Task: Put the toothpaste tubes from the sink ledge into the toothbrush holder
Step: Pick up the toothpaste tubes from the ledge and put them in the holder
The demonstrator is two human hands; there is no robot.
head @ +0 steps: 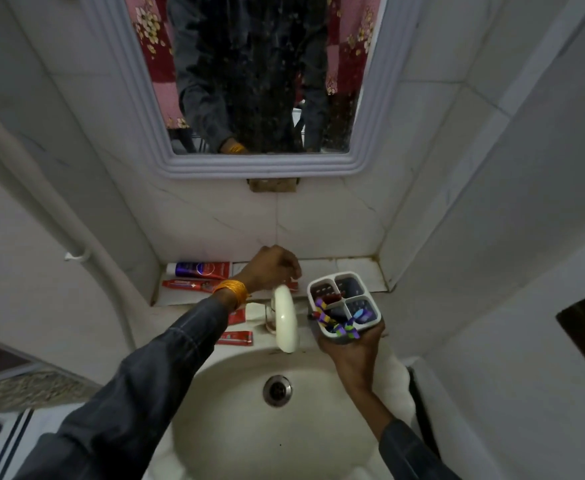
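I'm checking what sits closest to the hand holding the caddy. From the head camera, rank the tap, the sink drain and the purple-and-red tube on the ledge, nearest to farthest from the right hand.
From the right hand:
1. Tap, just to its left.
2. Sink drain, below-left in the basin.
3. Purple-and-red tube, far left on the back ledge.

Two toothpaste tubes [199, 269] lay side by side on the ledge [353, 268] against the back wall, left of the tap [286, 318], with the left hand [272, 268] over the ledge just right of them. Two more tubes [234, 337] lay nearer, on the sink rim [180, 327] left of the tap, partly under the left forearm. The toothbrush holder [343, 306] sat in the right hand [353, 355] right of the tap, above the basin's right edge, brushes in its front compartments, the drain [277, 390] below.
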